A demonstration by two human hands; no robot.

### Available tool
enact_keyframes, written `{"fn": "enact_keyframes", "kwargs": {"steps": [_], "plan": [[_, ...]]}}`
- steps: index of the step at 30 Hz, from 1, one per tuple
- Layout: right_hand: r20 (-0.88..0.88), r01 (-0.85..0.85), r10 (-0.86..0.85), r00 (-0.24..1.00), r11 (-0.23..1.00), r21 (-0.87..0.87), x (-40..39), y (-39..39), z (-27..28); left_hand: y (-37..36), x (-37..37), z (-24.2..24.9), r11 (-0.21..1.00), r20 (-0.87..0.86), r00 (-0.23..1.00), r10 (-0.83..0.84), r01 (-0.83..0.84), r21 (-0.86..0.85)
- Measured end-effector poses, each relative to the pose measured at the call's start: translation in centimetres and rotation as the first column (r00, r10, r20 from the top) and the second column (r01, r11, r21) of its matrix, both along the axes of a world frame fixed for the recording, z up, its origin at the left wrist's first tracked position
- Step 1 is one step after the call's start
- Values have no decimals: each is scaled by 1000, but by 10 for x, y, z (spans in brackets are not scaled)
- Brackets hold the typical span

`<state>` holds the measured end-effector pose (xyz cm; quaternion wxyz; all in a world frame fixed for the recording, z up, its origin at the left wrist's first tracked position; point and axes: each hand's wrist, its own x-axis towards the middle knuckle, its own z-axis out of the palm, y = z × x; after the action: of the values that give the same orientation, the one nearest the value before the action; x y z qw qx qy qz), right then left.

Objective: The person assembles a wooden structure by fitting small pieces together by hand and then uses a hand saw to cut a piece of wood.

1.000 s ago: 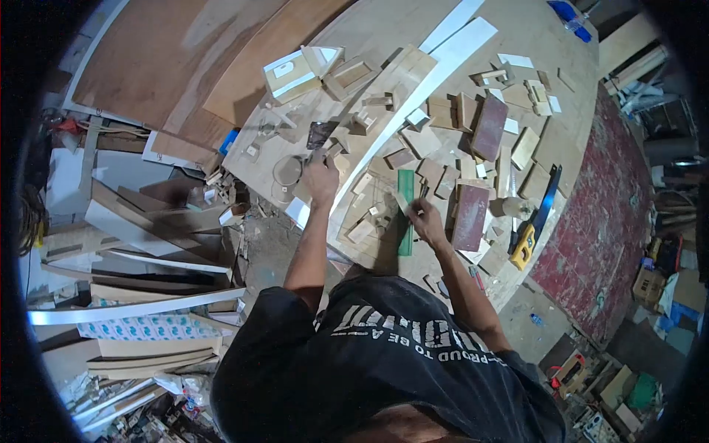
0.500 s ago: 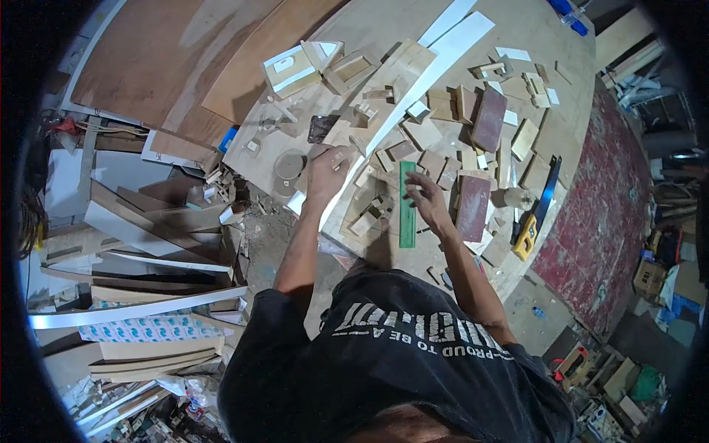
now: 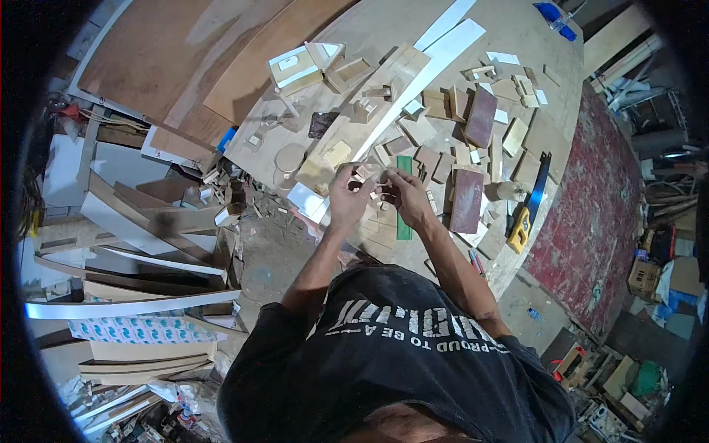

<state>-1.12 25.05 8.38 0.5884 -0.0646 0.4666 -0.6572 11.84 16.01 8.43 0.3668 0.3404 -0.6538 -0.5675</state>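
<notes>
small wood piece (image 3: 371, 176) | pinched, seemingly, between both hands (image 3: 377, 193)

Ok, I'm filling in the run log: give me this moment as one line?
left hand: on small wood piece | right hand: on same piece | green ruler: flat on workbench beneath
</notes>
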Motion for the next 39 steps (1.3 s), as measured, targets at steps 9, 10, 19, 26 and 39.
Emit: {"fn": "enact_keyframes", "kwargs": {"steps": [9,10,19,26,39], "plan": [[-225,-47,102,969,970,239,-22,5,-12,-77,-28,-53,954,148,954,261,-231,-191],[-296,-58,141,945,961,272,-27,12,-18,-87,-29,-56,921,183,935,304,-239,-308],[-823,199,472,317,815,544,-64,81,-105,-126,-22,-83,950,238,928,288,-247,-189],[-885,161,440,152,872,462,-56,45,-116,-132,-5,-100,968,191,958,212,-179,-178],[-894,-349,448,12,840,416,-11,19,-108,-124,-10,-71,969,330,913,239,-205,-135]]}}
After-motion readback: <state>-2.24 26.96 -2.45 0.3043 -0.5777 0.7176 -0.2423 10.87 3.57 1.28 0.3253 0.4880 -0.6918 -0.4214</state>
